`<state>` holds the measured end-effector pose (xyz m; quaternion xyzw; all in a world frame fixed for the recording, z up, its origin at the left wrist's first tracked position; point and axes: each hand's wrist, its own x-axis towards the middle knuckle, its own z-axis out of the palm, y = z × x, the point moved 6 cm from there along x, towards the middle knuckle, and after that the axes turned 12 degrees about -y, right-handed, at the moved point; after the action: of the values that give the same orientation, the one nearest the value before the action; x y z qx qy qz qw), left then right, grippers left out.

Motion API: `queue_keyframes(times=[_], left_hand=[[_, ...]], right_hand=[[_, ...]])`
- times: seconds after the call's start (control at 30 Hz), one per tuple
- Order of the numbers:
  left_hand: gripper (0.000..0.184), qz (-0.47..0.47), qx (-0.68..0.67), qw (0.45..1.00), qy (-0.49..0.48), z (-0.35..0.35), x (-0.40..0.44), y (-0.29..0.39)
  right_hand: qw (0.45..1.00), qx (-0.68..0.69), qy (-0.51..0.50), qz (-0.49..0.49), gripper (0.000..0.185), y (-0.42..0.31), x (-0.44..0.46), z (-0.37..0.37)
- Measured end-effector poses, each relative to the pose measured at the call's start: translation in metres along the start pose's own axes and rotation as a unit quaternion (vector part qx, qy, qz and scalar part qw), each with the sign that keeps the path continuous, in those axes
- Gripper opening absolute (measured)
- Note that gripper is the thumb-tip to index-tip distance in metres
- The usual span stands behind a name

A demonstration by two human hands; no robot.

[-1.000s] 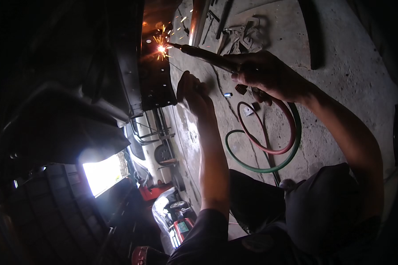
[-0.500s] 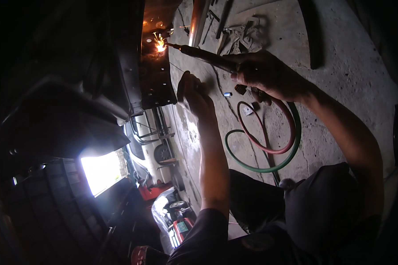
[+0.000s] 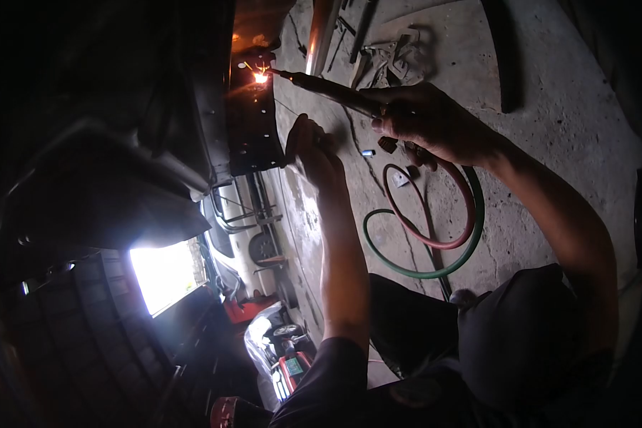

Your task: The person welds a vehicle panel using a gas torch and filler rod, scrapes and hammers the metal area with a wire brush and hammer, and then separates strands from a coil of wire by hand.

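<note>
I had my right hand (image 3: 439,121) wrapped around the gas torch (image 3: 335,94), long axis aimed up-left in view at the glowing spot (image 3: 261,77) on the metal panel (image 3: 253,132). My left hand (image 3: 312,150), nearer the panel, was curled tight, looked like on a thin wire (image 3: 285,108).

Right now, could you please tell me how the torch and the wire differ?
The torch is thick, while the wire is very thin. The torch is in the right hand; the wire is in the left hand. Both point toward the glowing spot.
</note>
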<state>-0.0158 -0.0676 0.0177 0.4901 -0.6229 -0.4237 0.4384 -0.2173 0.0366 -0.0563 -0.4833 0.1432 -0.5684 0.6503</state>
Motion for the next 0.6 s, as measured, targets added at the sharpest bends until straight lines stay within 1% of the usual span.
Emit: queue_keyframes(times=[0.07,0.17,0.37,0.6], left_hand=[[0.030,0.004,-0.009,0.999,-0.030,-0.004,0.004,-0.003],[0.032,0.002,0.007,1.000,-0.011,0.000,0.001,0.000],[0.032,0.002,-0.004,1.000,-0.007,-0.001,0.002,-0.001],[0.030,0.004,0.011,1.000,0.002,0.002,0.000,0.003]], right_hand=[[0.999,-0.033,0.004,-0.022,0.058,-0.008,-0.001,0.001],[0.998,-0.042,0.004,-0.045,0.058,-0.012,-0.001,0.003],[0.997,-0.051,0.012,-0.055,0.059,-0.008,0.001,0.001],[1.000,0.018,-0.004,0.005,0.060,0.000,0.001,0.000]])
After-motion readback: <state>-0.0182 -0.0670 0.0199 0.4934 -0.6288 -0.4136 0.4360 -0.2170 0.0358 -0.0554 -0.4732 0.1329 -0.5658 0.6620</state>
